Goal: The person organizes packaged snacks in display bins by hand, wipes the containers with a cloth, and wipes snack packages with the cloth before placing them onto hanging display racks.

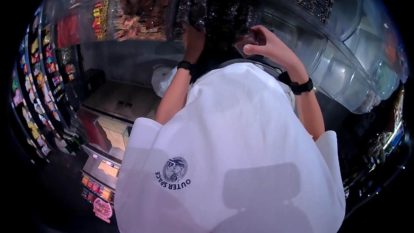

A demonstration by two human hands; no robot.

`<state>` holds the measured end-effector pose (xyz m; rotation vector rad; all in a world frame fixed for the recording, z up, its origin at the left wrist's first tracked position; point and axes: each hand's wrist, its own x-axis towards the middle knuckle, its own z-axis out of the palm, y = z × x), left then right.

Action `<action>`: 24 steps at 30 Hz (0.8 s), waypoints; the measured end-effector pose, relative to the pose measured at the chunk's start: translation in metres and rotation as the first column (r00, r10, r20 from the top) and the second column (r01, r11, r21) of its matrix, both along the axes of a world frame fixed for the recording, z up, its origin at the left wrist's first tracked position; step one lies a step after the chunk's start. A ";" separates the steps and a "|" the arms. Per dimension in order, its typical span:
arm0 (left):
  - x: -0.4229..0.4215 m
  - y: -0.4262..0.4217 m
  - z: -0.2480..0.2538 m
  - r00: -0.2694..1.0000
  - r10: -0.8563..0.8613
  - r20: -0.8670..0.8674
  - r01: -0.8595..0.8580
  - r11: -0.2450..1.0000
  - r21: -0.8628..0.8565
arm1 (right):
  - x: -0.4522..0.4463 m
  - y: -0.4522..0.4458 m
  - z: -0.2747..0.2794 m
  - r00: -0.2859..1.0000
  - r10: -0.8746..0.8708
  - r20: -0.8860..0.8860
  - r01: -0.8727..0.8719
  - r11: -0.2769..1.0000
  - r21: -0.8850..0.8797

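We see dark wrapped packets [196, 6] across the frame's upper middle. Our right hand [277, 51], upper right of centre, has a narrow grip; our left hand [194, 43], upper left of centre, is too shadowed to tell. Our right hand pinches one small wrapped packet [242, 42] at upper right of centre.

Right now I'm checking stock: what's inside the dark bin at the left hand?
Dark clear-wrapped packets, too dim to identify, show beyond the left hand. Whatever lies beneath them or behind the hand is covered.

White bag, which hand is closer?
Left. In the picture, the left hand is above and right of the white bag; the right hand, holding a packet, is farther right.
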<state>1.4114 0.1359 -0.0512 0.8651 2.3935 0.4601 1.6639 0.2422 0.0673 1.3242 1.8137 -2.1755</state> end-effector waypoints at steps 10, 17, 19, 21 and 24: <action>-0.006 -0.004 -0.030 0.894 0.282 0.350 -0.327 0.942 0.077 | -0.006 0.000 -0.001 1.000 0.010 -0.021 -0.010 1.000 0.002; 0.001 -0.017 -0.019 0.973 0.203 0.114 -0.222 0.954 0.199 | -0.018 -0.001 0.010 0.992 0.087 0.087 -0.098 0.987 0.131; -0.003 -0.018 -0.012 0.984 0.156 0.084 -0.171 0.960 0.220 | -0.032 -0.005 0.016 0.988 0.114 0.108 -0.138 0.957 0.256; -0.008 -0.016 -0.001 0.964 0.156 0.214 -0.181 0.978 0.103 | -0.049 -0.008 0.013 0.984 0.129 0.126 -0.163 0.935 0.315; -0.031 -0.024 -0.036 0.667 0.203 0.717 -0.401 0.909 0.116 | -0.075 -0.010 -0.007 0.977 0.201 0.072 -0.211 0.855 0.474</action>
